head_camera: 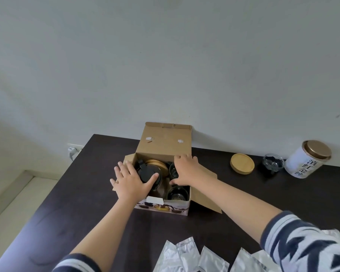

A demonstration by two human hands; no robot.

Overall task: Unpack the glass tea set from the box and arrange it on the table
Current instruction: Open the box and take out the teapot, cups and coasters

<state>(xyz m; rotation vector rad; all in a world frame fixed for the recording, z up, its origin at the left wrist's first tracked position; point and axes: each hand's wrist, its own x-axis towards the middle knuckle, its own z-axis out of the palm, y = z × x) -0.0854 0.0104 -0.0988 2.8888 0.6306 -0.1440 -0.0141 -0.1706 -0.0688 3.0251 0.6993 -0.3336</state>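
Both hands reach into the open box, neither holding anything that can be seen.

Left hand [131,180] is spread flat, fingers straight, thumb lying on the black lid of the teapot [150,176]; nothing grasped. Right hand [185,170] reaches over the box's right half, fingers extended to the far wall, thumb down by a cup [174,170]; grip on it cannot be told. Teapot sits in the left half of the box [163,143], a wooden coaster [158,163] behind it, another cup [177,193] near right corner. Box lid stands up against the wall. On the table [86,203] to the right: second coaster [242,163], glass cup [273,164], white tin [307,159]. Foil packets [186,254] lie near edge.
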